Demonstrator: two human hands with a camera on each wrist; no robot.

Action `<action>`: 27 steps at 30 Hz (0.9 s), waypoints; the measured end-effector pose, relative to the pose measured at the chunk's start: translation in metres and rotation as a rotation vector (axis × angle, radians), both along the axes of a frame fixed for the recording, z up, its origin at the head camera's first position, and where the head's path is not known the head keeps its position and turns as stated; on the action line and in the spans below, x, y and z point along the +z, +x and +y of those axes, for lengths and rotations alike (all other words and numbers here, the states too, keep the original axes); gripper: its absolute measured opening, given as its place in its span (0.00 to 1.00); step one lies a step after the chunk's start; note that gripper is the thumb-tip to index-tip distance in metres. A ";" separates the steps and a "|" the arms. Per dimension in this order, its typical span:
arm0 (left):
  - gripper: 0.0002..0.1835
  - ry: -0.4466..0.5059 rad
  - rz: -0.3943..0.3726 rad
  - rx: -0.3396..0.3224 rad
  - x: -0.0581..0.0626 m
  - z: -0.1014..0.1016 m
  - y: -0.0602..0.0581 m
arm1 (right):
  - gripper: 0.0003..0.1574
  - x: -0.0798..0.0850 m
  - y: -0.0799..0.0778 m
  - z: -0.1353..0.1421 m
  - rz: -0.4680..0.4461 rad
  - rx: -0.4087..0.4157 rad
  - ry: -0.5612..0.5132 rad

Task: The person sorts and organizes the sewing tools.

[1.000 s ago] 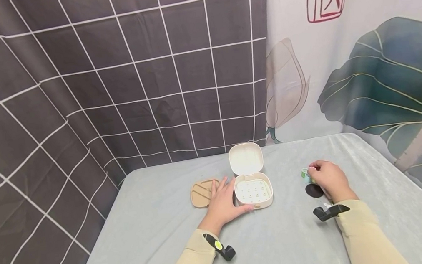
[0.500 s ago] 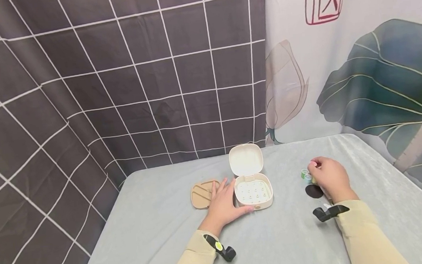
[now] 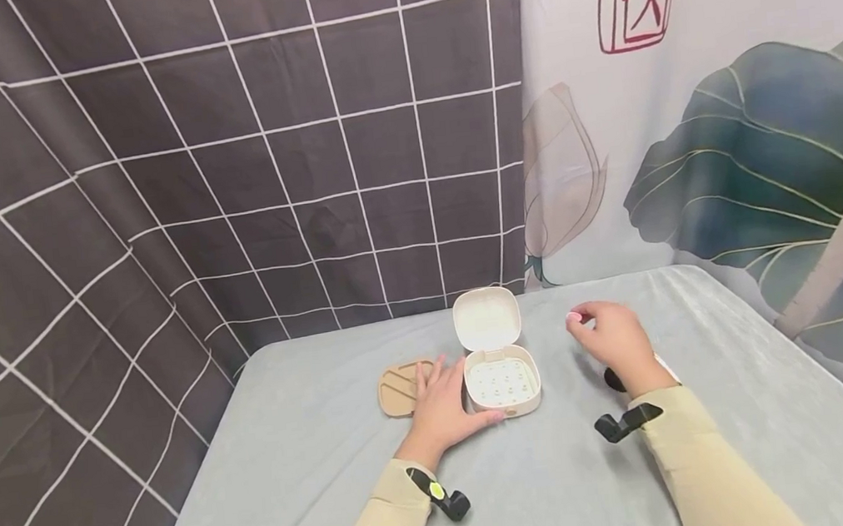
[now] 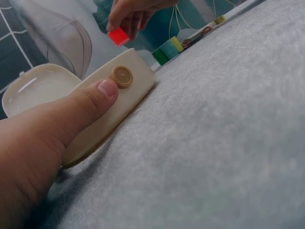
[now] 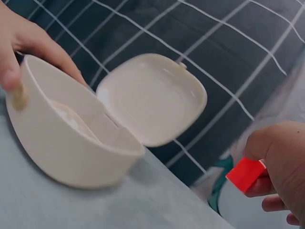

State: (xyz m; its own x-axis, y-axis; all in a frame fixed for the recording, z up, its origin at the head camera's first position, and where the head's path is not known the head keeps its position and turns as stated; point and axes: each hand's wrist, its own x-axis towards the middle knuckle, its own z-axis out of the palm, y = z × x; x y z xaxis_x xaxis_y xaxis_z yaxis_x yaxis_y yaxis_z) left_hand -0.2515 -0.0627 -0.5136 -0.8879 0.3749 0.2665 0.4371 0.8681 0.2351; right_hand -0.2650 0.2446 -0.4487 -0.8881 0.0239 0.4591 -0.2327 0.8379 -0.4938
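Note:
My right hand [image 3: 617, 342] pinches a small red spool of thread [image 5: 246, 174] between thumb and fingers, held above the table to the right of a cream box [image 3: 526, 407]. The box's rounded lid [image 3: 486, 318] is tipped back, and a white panel with small holes [image 3: 503, 381] lies inside. My left hand [image 3: 438, 412] rests against the box's left side with fingers spread and straight. Its thumb [image 4: 97, 98] touches the front just beside a tan button-shaped catch [image 4: 122, 77]. Under the left fingertips lies a tan divided tray [image 3: 397, 392], partly covered.
In the left wrist view, green, teal and yellow spools [image 4: 167, 50] stand on the grey cloth beyond the box, with scissors [image 4: 198, 36] behind them. A dark round thing [image 3: 613, 380] is partly hidden by my right wrist. Dark gridded fabric [image 3: 352, 152] hangs behind the table.
My right hand has lifted the red spool away from the other spools and moved left toward the box. My left hand has stayed against the box.

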 end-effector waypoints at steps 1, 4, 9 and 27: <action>0.62 -0.008 0.004 0.004 -0.001 0.000 0.000 | 0.21 0.000 -0.001 -0.005 -0.003 0.011 0.002; 0.63 -0.016 0.005 0.011 -0.002 -0.001 0.000 | 0.21 -0.002 -0.004 -0.019 -0.018 0.037 0.002; 0.66 -0.051 0.010 0.030 -0.003 -0.002 0.000 | 0.21 -0.005 -0.007 -0.042 -0.028 0.075 -0.017; 0.65 -0.100 0.023 0.048 -0.001 -0.003 0.002 | 0.15 -0.017 -0.003 -0.110 -0.004 0.198 0.048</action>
State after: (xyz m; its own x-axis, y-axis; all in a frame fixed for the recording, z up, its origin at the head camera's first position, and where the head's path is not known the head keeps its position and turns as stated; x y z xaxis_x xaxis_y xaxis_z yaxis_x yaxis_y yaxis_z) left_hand -0.2500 -0.0657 -0.5149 -0.8995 0.3581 0.2502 0.3991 0.9066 0.1371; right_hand -0.2678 0.1342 -0.4655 -0.8752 -0.1735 0.4516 -0.3935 0.7985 -0.4556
